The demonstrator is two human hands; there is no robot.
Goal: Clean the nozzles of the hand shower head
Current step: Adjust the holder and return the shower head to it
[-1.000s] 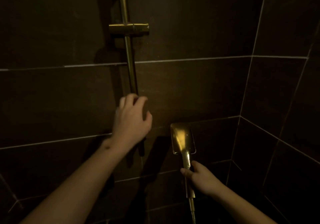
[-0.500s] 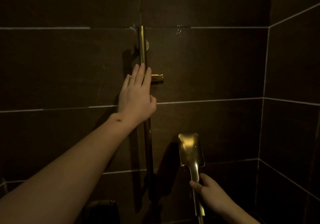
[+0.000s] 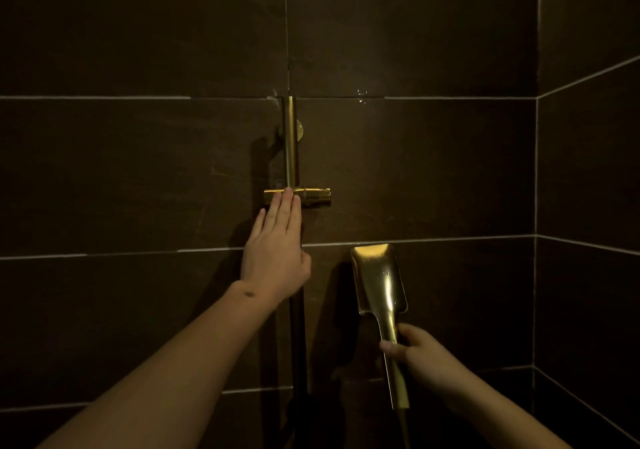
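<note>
Up on the far wall, the left hand lies flat with straight fingers along the gold slide rail, its fingertips touching the gold holder bracket. Lower and to the right, the right hand has its fingers curled round the handle of the gold hand shower head, held upright near the dark tiled wall.

The shower head is gold, flat and rectangular, with a slim handle. It stands nearly upright, head up and tilted slightly left, low and right of centre before the dark far wall, its handle gripped from below.
</note>
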